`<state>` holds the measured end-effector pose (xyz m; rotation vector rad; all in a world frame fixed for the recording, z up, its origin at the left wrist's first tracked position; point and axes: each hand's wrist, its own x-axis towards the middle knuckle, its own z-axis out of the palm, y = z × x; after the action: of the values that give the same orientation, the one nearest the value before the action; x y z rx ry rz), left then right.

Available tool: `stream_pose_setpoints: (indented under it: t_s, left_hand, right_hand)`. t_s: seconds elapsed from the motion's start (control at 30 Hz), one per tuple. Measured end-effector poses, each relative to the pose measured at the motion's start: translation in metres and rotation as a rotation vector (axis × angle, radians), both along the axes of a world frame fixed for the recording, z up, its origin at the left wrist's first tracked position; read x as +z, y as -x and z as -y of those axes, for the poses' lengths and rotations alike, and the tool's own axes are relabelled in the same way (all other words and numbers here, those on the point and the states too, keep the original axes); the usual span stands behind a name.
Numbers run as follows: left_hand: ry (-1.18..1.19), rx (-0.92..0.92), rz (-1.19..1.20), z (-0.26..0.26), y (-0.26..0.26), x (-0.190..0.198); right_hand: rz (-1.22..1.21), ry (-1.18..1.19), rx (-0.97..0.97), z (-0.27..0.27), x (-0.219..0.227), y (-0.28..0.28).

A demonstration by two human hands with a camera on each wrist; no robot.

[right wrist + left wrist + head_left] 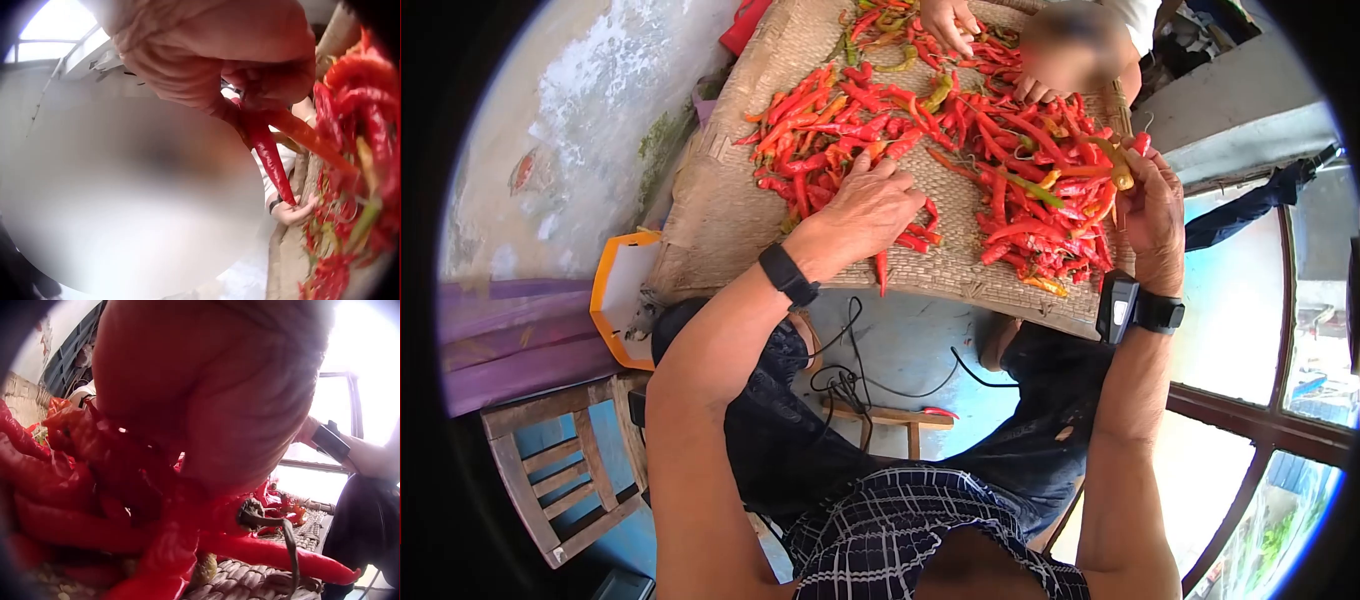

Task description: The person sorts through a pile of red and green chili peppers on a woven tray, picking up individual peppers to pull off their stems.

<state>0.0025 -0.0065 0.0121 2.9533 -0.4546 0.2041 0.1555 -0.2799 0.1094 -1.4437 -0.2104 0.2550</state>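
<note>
My left hand reaches into the left pile of red chili peppers; its fingers curl at a red chili pepper there. Close up in the left wrist view, the palm covers the fingertips, and a red chili pepper with a dry stem lies below. My right hand, at the tray's right edge, grips a few chili peppers. In the right wrist view these are a red chili pepper and an orange one, pointing down from the fingers. A larger heap of chili peppers lies beside that hand.
The peppers lie on a woven tray above my knees. Across it, another person's hands are among the peppers. A wooden chair stands at left, windows at right. Black cables hang beneath the tray.
</note>
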Motion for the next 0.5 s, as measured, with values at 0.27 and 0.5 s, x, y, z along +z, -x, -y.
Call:
stream_pose_setpoints:
  t_s: [0.27,0.5]
  left_hand:
    - [0.111,-0.051,0.021,0.007,0.0,0.008]
    - [0.127,-0.078,0.027,0.004,0.004,0.007]
  right_hand:
    - [0.608,0.897,-0.283,0.013,-0.006,-0.011]
    - [0.695,0.906,-0.378,0.015,-0.004,-0.009]
